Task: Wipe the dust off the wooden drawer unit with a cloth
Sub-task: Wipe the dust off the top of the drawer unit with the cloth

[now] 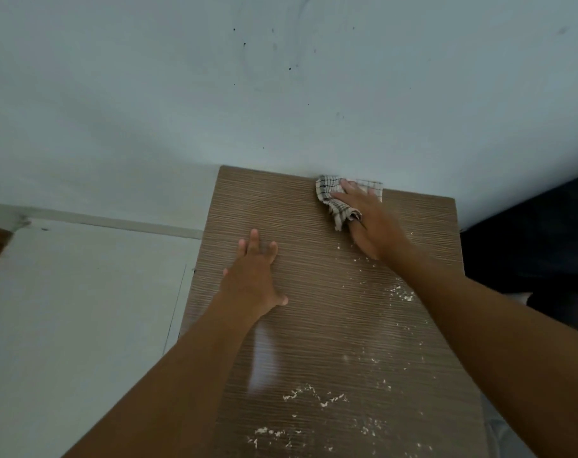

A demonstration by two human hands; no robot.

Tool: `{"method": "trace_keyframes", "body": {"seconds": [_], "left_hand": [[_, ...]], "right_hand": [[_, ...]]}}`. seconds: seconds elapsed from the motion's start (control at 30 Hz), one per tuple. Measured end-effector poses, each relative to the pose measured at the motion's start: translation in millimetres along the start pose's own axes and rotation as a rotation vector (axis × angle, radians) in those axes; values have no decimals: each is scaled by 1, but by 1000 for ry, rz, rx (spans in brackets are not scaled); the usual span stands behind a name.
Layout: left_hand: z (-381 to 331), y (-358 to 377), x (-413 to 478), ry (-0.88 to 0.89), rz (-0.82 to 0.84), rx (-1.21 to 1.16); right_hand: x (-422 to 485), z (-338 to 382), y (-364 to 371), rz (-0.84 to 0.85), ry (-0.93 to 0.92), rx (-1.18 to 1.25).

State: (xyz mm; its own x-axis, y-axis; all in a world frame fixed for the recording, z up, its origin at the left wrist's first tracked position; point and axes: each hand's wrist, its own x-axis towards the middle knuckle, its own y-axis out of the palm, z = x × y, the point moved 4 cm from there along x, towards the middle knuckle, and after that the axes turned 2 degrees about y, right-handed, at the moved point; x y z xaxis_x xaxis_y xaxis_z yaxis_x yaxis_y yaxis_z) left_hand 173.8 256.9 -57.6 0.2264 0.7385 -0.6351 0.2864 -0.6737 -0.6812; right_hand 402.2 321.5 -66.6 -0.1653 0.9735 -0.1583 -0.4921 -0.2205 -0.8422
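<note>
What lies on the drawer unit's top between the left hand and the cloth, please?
Only bare wood of the drawer unit, in the head view, separates the left hand from the cloth under the right hand; the dust crumbs lie nearer the person.

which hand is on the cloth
The right hand, at the far edge by the wall, presses the checked cloth onto the drawer unit. The left hand lies flat on bare wood with no cloth.
</note>
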Motion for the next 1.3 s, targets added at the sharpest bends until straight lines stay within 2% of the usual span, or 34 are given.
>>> {"method": "trace_keyframes", "body": {"seconds": [0.07,0.13,0.2,0.43,0.67,0.73,0.87,0.93,1.0,1.1,1.2,1.3], "left_hand": [[0,0,0,-2,1,-12],[0,0,0,-3,4,-22],[0,-1,0,-4,8,-22],[1,-4,1,12,18,-6],[-2,-7,-2,29,13,1],[-3,-8,-3,26,12,13],[-17,-13,-1,-32,-15,86],[-33,-19,2,-28,-105,128],[-52,-21,8,48,-152,132],[-71,-11,20,88,-46,51],[-76,-1,30,29,40,52],[-73,2,28,5,36,50]], "right_hand": [[-5,2,6,-108,82,110],[-14,5,10,-72,112,126],[-32,11,14,20,75,122],[-153,37,52,141,-131,148],[-249,77,91,147,-183,205],[-255,81,86,115,-94,304],[-238,78,40,38,318,589],[-216,67,4,-64,339,678],[-192,51,-33,-200,275,626],[-150,20,-77,-312,261,407],[-104,6,-108,-346,130,67],[-68,-4,-110,-349,-27,-174]]}}
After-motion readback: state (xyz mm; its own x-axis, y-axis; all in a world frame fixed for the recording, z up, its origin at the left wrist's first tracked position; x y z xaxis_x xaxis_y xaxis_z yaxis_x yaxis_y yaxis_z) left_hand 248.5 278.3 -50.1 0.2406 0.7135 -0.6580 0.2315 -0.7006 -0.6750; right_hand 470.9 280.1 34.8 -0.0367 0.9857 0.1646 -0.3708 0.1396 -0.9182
